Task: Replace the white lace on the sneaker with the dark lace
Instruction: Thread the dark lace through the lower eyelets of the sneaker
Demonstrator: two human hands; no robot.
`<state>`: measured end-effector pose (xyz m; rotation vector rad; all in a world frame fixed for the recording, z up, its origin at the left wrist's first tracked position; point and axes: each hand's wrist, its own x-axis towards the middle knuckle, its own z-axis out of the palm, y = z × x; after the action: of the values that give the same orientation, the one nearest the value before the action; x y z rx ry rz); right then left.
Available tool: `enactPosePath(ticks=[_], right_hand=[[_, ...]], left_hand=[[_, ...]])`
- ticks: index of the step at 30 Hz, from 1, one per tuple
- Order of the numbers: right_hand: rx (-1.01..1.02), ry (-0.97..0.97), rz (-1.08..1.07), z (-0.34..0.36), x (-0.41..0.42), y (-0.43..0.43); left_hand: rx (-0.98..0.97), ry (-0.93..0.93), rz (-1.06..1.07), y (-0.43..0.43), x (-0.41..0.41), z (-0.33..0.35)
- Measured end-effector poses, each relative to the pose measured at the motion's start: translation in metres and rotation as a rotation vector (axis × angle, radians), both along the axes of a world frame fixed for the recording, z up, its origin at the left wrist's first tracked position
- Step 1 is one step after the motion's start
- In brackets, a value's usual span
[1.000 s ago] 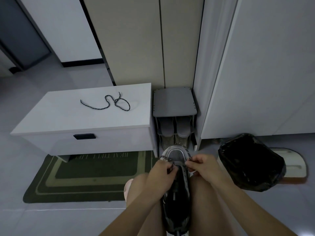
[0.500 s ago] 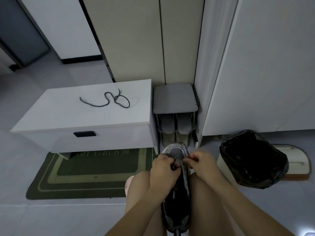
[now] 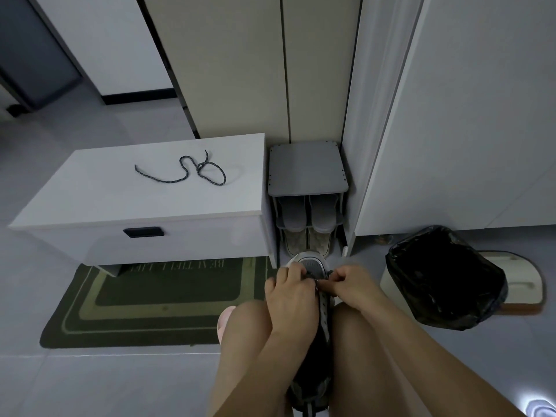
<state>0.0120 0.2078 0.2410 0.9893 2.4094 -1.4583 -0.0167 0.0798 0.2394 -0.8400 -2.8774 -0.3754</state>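
A grey and black sneaker (image 3: pixel 310 264) is held between my knees, toe pointing away from me. My left hand (image 3: pixel 293 293) lies over its left side, fingers curled at the eyelets near the toe. My right hand (image 3: pixel 350 284) pinches a dark speckled lace (image 3: pixel 319 282) at the eyelets on the right side. A second dark speckled lace (image 3: pixel 192 171) lies loose in loops on top of the white bench (image 3: pixel 90 203). Most of the sneaker's lacing is hidden under my hands. No white lace is visible.
A grey shoe rack (image 3: pixel 307 173) with slippers stands just beyond the sneaker's toe. A bin with a black bag (image 3: pixel 445 281) sits to the right. A green doormat (image 3: pixel 150 302) lies on the floor under the bench.
Both hands have drawn closer together over the toe end of the sneaker, the right hand moving left toward the eyelets. The view has shifted down slightly.
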Motion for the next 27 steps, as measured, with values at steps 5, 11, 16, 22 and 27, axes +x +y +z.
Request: enactPosePath(ticks=[5,11,16,22,27], right_hand=[[-0.083,-0.008,-0.030,0.003,-0.001,-0.001],[-0.118,-0.030,-0.009,0.006,-0.001,0.000],[-0.146,-0.030,0.013,0.007,-0.001,0.003],[-0.114,-0.038,0.047,0.005,-0.003,0.001],[-0.148,-0.009,0.002,0.003,-0.003,0.001]], left_hand=[[-0.080,0.084,-0.033,0.004,-0.004,-0.003],[-0.028,0.258,-0.085,-0.004,-0.003,-0.008],[0.025,0.302,-0.113,-0.008,-0.004,-0.009],[0.117,0.381,-0.183,-0.009,-0.005,-0.013],[0.156,0.365,-0.271,-0.008,-0.007,-0.016]])
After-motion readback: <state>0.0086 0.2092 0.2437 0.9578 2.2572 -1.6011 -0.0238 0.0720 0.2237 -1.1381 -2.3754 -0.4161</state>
